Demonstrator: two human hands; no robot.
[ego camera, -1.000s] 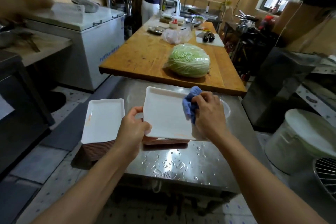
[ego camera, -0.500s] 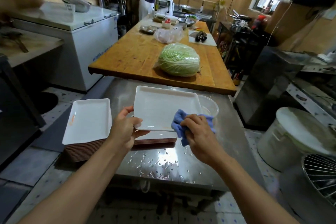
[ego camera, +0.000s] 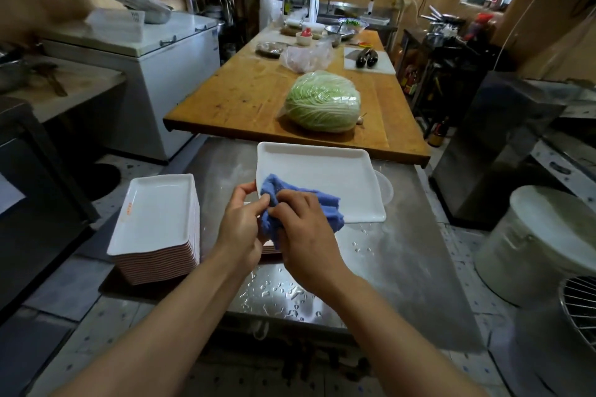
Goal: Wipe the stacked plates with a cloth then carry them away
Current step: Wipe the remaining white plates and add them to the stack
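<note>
Though under cloth [ego camera: 303, 206] — plate [ego camera: 322, 177] corner.

Counter [ego camera: 403, 255]: stainless steel — near edge beaded with water droplets [ego camera: 280, 293].
Left end: stack of white rectangular plates [ego camera: 158, 219].
Far side: wooden worktop [ego camera: 245, 97] overlapping the counter — bearing a wrapped cabbage [ego camera: 323, 101].

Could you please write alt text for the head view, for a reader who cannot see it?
Both hands work a blue cloth at the near-left corner of a white rectangular plate over a wet steel table. A stack of plates sits to the left, a wrapped cabbage beyond.
</note>
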